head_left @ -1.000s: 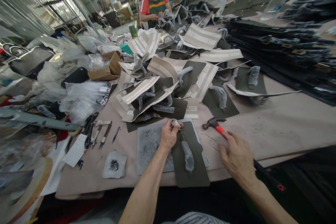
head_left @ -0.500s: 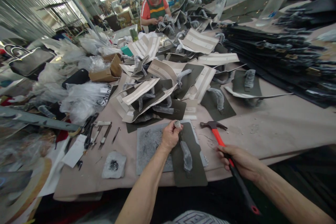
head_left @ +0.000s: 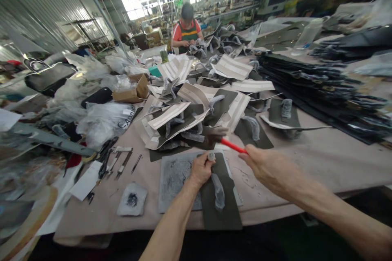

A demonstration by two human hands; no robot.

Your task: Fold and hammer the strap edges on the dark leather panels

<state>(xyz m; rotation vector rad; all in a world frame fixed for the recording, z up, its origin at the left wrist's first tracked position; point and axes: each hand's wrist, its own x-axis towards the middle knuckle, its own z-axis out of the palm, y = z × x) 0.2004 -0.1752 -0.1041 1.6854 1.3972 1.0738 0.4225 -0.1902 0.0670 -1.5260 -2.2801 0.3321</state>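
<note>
My left hand (head_left: 202, 169) is closed round an upright hand punch, whose round pale top (head_left: 211, 156) shows above the fingers; its lower end is hidden. It stands over the upper part of a dark olive bag panel (head_left: 225, 216) with a plastic-wrapped handle (head_left: 218, 191). Under the panel lies a grey, scuffed board (head_left: 171, 179). My right hand (head_left: 260, 163) grips a claw hammer (head_left: 232, 145) by its red handle. The hammer's head, blurred by motion, is raised just above and beyond the punch, apart from it.
A heap of bag panels (head_left: 196, 110) fills the middle of the table. Dark stacked pieces (head_left: 318, 89) lie to the right. Hand tools (head_left: 124, 165) and a small pale block (head_left: 132, 200) are at the left. A co-worker (head_left: 186, 30) is across the table.
My right hand has lifted the hammer from beside the board and swung its head up and left towards the punch. My left hand keeps its hold. The camera view has tilted up slightly.
</note>
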